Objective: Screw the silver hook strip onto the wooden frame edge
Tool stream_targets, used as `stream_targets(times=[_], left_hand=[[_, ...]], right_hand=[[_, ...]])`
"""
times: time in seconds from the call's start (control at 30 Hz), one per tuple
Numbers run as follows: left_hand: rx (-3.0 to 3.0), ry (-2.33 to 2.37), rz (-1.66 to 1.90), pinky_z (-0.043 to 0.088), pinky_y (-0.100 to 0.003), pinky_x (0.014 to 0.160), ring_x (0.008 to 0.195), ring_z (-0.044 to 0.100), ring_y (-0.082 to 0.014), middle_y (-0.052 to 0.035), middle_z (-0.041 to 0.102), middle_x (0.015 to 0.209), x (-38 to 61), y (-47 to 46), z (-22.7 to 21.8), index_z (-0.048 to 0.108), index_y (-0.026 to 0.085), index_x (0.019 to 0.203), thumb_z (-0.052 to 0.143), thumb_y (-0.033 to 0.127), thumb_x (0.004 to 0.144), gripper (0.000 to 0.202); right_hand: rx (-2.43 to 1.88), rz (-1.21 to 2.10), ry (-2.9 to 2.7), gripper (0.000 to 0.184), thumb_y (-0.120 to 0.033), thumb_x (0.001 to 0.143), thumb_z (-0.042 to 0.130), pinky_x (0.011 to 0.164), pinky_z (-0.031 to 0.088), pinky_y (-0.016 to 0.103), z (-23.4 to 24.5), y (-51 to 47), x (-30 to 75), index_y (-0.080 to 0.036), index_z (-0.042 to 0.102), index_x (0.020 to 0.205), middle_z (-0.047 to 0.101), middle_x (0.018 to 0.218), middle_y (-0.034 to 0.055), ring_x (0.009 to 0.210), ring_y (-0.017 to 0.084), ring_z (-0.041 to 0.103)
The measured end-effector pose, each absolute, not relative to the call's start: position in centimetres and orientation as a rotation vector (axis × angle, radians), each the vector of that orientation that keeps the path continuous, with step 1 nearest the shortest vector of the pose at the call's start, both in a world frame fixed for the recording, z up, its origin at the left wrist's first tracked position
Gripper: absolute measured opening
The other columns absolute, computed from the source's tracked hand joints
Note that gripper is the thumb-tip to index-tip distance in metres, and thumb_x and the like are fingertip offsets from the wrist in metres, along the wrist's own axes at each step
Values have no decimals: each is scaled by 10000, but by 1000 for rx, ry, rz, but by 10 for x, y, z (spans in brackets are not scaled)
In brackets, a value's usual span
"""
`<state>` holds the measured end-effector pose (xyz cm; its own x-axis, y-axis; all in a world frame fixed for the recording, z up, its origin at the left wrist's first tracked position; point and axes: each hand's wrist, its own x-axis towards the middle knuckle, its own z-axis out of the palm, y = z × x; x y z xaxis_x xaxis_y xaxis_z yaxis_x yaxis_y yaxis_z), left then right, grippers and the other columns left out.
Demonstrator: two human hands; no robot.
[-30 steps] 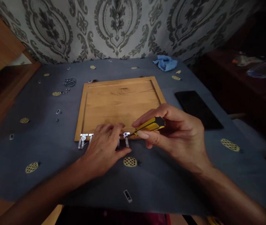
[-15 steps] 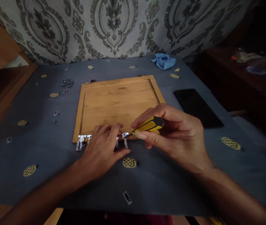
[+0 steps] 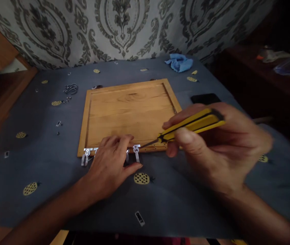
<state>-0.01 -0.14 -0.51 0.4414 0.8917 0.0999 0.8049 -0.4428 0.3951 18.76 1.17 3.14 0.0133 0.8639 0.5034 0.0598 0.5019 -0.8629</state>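
Note:
A wooden board (image 3: 129, 115) with a raised frame lies flat before me, and several silver metal hooks are lined up along its near edge. My left hand (image 3: 110, 165) rests over that edge, fingers laid on the wood and thumb apart, covering part of the row. One hook (image 3: 137, 153) shows just right of its fingertips, another hook (image 3: 85, 157) at the left corner. Held between thumb and fingers of my right hand (image 3: 226, 153) is a yellow and black screwdriver (image 3: 196, 124). Its thin shaft points left, with the tip close to the right hook; contact is unclear.
Loose hooks (image 3: 70, 89) and small screws (image 3: 67, 100) lie left of the board on a dark blue pineapple-print cloth (image 3: 58, 170). A blue rag (image 3: 179, 63) is at the back right. A black flat device (image 3: 205, 98) is partly behind my right hand. A patterned curtain (image 3: 122, 27) hangs behind.
My right hand has drawn back to the right and up with the screwdriver, exposing its shaft and more of the board's edge. My left hand has stayed in place on the board.

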Motion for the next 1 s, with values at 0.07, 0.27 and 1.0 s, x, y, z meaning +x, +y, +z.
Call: stream_targets(times=[0.07,0.27,1.0], left_hand=[[2412,1465,426,452,-460,900,1049,589,-285,-68,652,1119,0,-2,-5,430,214,1178,756,330,774,532],[2401,1465,440,450,-438,894,1054,579,-276,-52,648,1126,-1,-2,-5,435,218,1174,770,321,764,540],[2457,1457,417,465,-458,869,1020,585,-297,-81,645,1095,-1,-1,-7,439,194,1164,770,353,759,547]], right_hand=[[-880,736,-1399,73,-213,841,686,411,498,270,31,11,187,-245,622,824,642,829,-9,481,93,583],[-943,757,-1541,113,-310,836,703,387,473,259,23,15,187,-247,621,791,658,744,-16,445,98,586],[-817,858,-1817,84,-290,845,694,568,491,284,29,22,195,-220,649,834,644,806,5,633,124,598]])
